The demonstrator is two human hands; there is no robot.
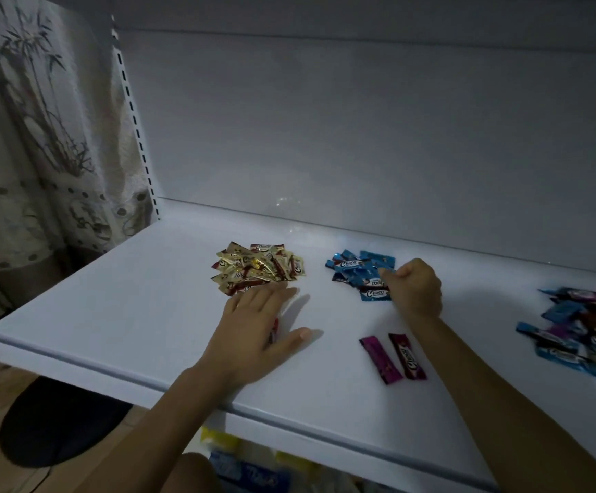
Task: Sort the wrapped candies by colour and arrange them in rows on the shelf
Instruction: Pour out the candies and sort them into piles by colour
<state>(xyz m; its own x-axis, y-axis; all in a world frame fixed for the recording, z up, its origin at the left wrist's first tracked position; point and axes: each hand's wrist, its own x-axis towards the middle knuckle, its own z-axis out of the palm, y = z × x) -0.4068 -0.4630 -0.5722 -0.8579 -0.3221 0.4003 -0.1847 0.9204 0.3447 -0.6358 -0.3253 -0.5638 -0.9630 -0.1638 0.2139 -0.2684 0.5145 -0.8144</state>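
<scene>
- The bare left hand [254,325] is laid flat, palm down, with the fingers [271,297] straight and spread forward and the thumb [296,335] splayed out to the right.
- The bare left forearm [168,403] is stretched up from the lower edge of the view, slanting to the right.
- The bare right hand [415,291] is held knuckles up and curled into a loose fist, thumb side turned left.
- Whether anything is pinched in it cannot be told.
- The bare right forearm [496,386] is extended from the lower right corner.
- The two hands are kept well apart.
</scene>
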